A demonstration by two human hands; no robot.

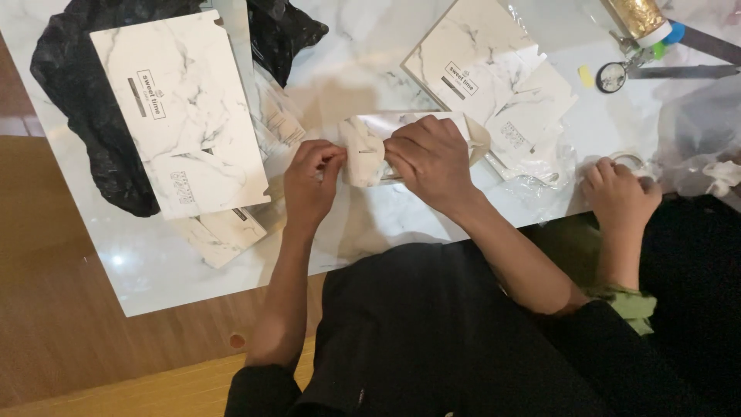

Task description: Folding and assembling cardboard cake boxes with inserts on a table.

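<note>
white marble-veined box blank (181, 116), grey-veined white marble tabletop (154, 262), crinkled black plastic bag (85, 116), gold-foil roll (639, 15), small yellow scrap (587, 76), green cuff (629, 303), brown wooden floor (62, 332)

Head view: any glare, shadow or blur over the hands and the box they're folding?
Head view: soft throughout, print on the flat boxes barely sharp. Glare spot on the table at lower left. The left hand and right hand throw a shadow towards the body, below the folded box. A second person's hand at right is evenly lit.
</note>
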